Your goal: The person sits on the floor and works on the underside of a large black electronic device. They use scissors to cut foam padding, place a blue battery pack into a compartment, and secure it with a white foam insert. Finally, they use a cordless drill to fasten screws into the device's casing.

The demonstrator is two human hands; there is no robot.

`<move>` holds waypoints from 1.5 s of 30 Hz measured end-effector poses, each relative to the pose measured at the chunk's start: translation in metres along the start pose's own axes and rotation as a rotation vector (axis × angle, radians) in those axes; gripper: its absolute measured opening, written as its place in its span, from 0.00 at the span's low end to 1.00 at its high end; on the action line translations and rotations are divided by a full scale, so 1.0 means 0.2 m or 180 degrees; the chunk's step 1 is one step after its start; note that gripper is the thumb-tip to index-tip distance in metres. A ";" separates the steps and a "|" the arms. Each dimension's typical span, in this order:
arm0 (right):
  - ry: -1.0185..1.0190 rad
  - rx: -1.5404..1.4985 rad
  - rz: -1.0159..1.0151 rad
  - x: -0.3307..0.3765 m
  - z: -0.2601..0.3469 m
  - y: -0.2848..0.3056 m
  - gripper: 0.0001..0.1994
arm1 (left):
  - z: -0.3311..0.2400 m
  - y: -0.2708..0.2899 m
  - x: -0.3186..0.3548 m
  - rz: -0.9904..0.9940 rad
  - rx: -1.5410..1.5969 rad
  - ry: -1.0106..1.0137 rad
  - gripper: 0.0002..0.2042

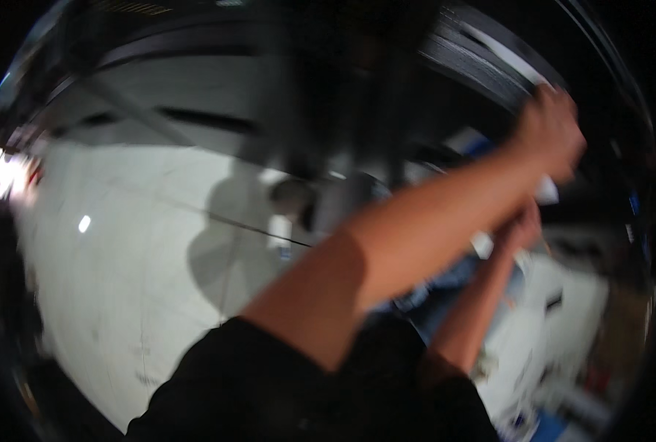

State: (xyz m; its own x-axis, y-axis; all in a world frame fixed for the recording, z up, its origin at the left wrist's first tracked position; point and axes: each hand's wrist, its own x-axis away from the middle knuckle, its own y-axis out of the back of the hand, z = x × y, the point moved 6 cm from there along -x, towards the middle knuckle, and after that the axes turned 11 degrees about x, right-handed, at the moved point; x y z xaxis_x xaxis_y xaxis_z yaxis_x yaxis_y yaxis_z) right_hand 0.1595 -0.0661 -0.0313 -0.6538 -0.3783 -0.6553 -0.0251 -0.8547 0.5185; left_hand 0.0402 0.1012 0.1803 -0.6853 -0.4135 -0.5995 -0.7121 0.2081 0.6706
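Note:
My left hand reaches far across to the upper right, its forearm passing over the right one. The fingers look curled, but blur hides what they hold, if anything. Just beyond it a pale strip runs along a dark ribbed panel. My right hand is lower, beneath the left wrist. Its fingers are blurred and partly covered by the left forearm. A small white piece shows between the two hands, and another white patch lies beside the right hand. I cannot tell whether either is held.
A pale floor with dark seam lines spreads at left. A dark round-ended object and a white item are near the middle. Blurred clutter with a blue piece sits at lower right. Dark structure fills the top.

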 end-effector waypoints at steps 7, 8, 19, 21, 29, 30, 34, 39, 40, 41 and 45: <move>-0.1573 -0.1762 0.0036 0.00 0.28 0.04 0.16 | -0.10 0.13 0.05 0.0096 -0.0417 -0.0360 0.31; -0.1710 -0.1973 -0.0070 0.03 0.30 0.05 0.17 | -0.11 0.11 0.04 0.0364 -0.0267 -0.0272 0.31; -0.0525 -0.0382 -0.1368 0.12 0.60 -0.02 0.25 | -0.09 0.11 0.04 0.0149 -0.0472 -0.0270 0.38; -0.0508 -0.0882 -0.1233 0.13 0.64 -0.02 0.24 | -0.08 0.10 0.05 0.0110 -0.0505 -0.0251 0.38; -0.1525 -0.1890 -0.0296 -0.03 0.46 0.02 0.15 | -0.11 0.11 0.04 0.0097 -0.0625 -0.0275 0.37; -0.1552 -0.1857 -0.0347 -0.03 0.43 0.02 0.15 | -0.12 0.10 0.04 0.0101 -0.0660 -0.0285 0.37; -0.1694 -0.1484 -0.0018 0.01 0.39 0.02 0.16 | -0.13 0.12 0.03 0.0128 -0.0642 -0.0212 0.37; -0.1542 -0.1370 -0.0395 0.03 0.50 0.08 0.21 | -0.14 0.14 0.03 -0.0001 -0.0748 -0.0151 0.37; -0.1544 -0.1441 -0.0345 0.03 0.51 0.07 0.20 | -0.14 0.16 0.01 0.0182 -0.0838 -0.0104 0.37; -0.1595 -0.1386 -0.0348 0.06 0.46 0.10 0.20 | -0.16 0.11 0.01 0.0201 -0.0775 -0.0148 0.37; -0.1852 -0.1593 -0.0109 0.09 0.47 0.11 0.18 | -0.16 0.08 0.00 0.0042 -0.0880 -0.0302 0.38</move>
State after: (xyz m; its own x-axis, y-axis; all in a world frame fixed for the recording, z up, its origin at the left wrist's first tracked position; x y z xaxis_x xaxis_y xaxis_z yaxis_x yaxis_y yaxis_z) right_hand 0.0765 -0.0579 0.0190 -0.9550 -0.2192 -0.1999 0.2022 -0.9740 0.1020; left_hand 0.0339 0.0769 0.2058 -0.7147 -0.3249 -0.6193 -0.6434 -0.0418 0.7644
